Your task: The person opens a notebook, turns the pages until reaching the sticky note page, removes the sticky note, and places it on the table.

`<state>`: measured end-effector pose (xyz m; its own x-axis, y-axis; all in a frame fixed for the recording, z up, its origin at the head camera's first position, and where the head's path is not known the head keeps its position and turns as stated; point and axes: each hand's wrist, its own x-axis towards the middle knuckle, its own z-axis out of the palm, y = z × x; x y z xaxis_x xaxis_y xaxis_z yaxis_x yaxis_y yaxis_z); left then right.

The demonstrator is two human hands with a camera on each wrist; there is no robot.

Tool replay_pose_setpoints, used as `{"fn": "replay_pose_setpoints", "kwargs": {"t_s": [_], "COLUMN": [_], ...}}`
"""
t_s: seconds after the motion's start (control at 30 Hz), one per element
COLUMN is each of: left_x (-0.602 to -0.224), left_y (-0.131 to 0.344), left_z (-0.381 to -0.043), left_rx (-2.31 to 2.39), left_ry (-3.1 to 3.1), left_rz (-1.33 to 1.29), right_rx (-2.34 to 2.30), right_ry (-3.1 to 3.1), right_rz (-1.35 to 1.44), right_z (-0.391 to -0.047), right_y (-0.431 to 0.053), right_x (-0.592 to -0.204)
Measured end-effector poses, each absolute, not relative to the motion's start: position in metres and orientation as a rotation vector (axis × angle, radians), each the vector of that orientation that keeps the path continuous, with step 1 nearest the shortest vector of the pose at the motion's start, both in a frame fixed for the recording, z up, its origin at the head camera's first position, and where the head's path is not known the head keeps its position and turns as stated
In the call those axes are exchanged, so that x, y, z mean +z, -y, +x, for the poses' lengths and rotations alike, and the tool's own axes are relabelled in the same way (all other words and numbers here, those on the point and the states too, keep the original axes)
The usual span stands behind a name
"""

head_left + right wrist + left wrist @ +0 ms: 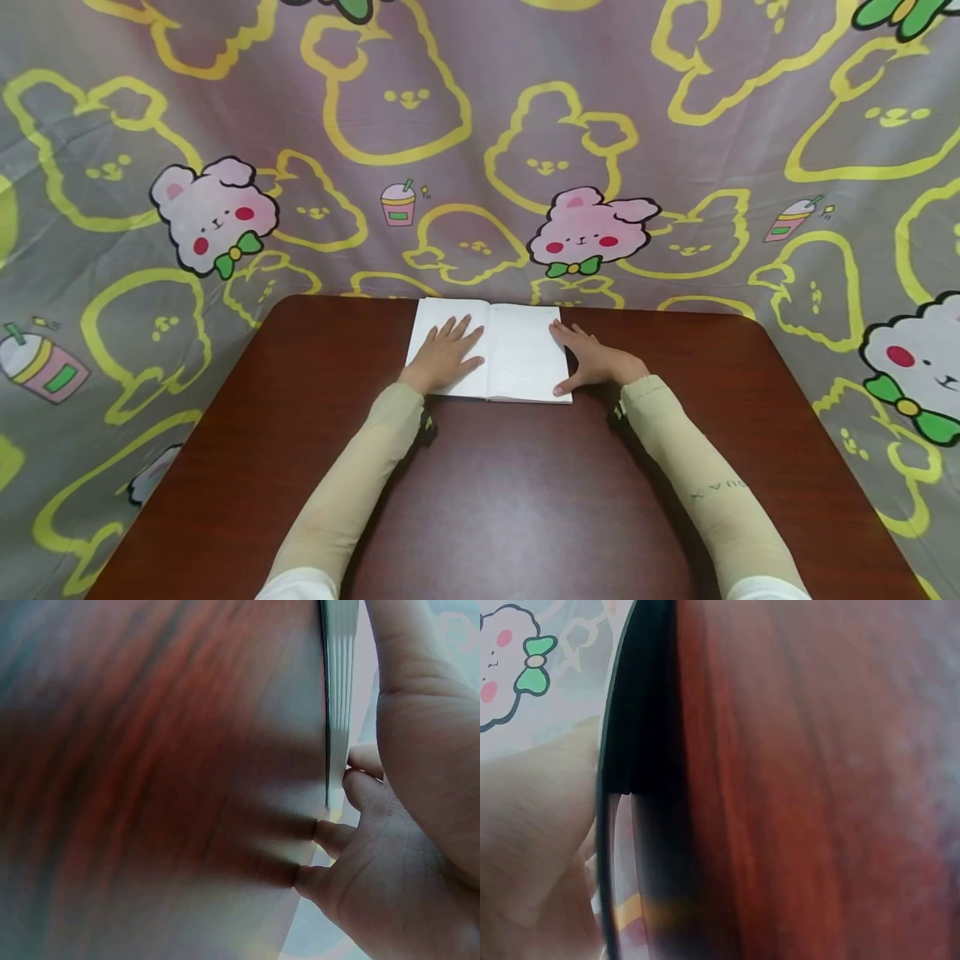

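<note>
An open notebook [521, 354] with white pages lies at the far side of the table; faint ruled lines show on its right page. My left hand [444, 358] rests on the left page, fingers spread. At the book's right edge is my right hand [596, 360], its thumb by the near corner and its fingertips farther up the side. The right wrist view shows the page edges [341, 690] side-on beside the right hand [405, 847], with some fingers at the book and others reaching down to the tabletop. In the left wrist view, the cover's dark edge [641, 697] partly hides the left hand [532, 832].
The dark reddish-brown table [525, 500] has rounded far corners. Behind it and along both sides hangs a grey curtain [465, 75] with yellow outlines and cartoon rabbits. A small black wrist device [427, 429] sits beneath the left sleeve.
</note>
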<state>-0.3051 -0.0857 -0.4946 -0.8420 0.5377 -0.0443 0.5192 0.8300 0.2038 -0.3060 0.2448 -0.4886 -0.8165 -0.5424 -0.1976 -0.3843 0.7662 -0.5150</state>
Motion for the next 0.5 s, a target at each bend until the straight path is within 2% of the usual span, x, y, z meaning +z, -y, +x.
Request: {"fn": "replay_pose_setpoints", "kwargs": {"t_s": [0.5], "left_x": [-0.4966], "left_y": [0.0887], "left_z": [-0.3102], "left_rx": [0.333], "left_ry": [-2.764], "left_rz": [0.771], "right_rx": [-0.673], "right_ry": [-2.617], "right_rz": [-0.686], "right_z": [-0.3052], "right_y": [-0.2441], "right_x": [-0.4895]}}
